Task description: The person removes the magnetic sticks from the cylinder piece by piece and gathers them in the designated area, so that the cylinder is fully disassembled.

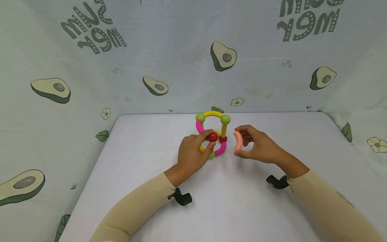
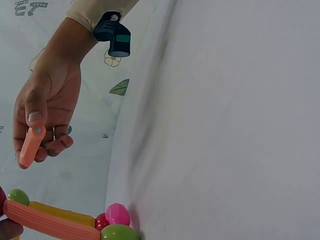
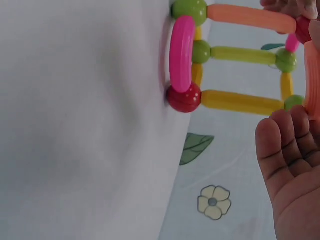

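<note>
Ball-and-rod frame, on white table.
Left hand grips its red ball; right hand pinches curved orange piece, just beside; we should brace the frame, keeping the piece squared.

Red balls, glossy plastic; curved orange piece, ridged plastic; backdrop, matt cloth.
</note>
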Demonstrator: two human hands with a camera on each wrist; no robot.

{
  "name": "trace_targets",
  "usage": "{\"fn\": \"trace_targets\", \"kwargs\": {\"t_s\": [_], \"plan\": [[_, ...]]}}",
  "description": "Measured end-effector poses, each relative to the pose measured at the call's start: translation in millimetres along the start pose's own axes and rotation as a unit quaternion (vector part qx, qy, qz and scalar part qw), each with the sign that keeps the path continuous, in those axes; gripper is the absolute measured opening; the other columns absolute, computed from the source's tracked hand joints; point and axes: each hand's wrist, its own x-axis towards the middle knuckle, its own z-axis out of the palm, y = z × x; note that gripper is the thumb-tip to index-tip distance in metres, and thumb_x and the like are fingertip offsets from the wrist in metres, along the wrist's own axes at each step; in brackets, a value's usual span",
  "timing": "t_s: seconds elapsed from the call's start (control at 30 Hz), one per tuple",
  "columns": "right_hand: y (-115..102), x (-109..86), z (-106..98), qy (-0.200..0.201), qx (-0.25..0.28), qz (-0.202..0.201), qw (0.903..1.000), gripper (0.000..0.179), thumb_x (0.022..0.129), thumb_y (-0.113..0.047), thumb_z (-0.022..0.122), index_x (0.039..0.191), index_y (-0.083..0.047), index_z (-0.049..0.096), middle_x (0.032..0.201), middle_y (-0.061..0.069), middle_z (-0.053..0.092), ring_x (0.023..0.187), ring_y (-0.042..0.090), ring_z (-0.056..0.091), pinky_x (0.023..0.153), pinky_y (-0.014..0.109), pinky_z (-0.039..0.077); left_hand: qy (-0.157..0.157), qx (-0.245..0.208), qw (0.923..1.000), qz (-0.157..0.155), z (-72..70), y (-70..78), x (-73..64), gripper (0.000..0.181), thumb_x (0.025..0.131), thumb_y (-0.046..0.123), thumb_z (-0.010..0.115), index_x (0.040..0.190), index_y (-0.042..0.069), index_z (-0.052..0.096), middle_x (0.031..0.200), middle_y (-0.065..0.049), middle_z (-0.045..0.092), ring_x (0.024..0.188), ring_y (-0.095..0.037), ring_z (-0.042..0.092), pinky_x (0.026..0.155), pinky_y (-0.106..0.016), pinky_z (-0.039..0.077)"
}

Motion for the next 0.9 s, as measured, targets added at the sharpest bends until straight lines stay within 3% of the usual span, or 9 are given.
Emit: {"fn": "trace_targets", "kwargs": {"t_s": [0.17,0.4,0.9], "plan": [[13.9,-3.3,-8.2,0.006,-0.011,0.03,0.9995,0.08,0.076,-0.025,0.093,0.141,-0.007,0.05,0.112,0.006,0.059,0.1,0.026,0.058,0.086,0.048,0.055,-0.001,-0.001,1.0,0.003,-1.1,-0.9,0.5,0.041,0.097,0.029,0.073,0.134,0.014,0.065,0.111,0.002,0.076,0.09,-0.018,0.069,0.081,-0.035,0.05],[28.2,-10.9,-19.6,0.0,-0.013,0.052,0.9986,0.078,0.08,-0.033,0.091,0.141,-0.007,0.05,0.107,0.01,0.054,0.099,0.028,0.053,0.079,0.04,0.05,-0.009,-0.003,0.9999,-0.008,-3.6,0.7,0.7,0.043,0.096,0.029,0.075,0.135,0.015,0.065,0.113,0.002,0.076,0.091,-0.019,0.069,0.082,-0.036,0.05],[58.5,-13.6,-34.0,-0.019,-0.035,0.047,0.9981,0.077,0.081,-0.027,0.09,0.14,-0.003,0.048,0.11,0.008,0.057,0.098,0.026,0.053,0.082,0.036,0.051,-0.017,-0.002,0.9996,-0.021,-1.9,0.5,3.6,0.043,0.096,0.03,0.075,0.136,0.017,0.064,0.113,0.002,0.076,0.089,-0.019,0.068,0.084,-0.036,0.049]]}}
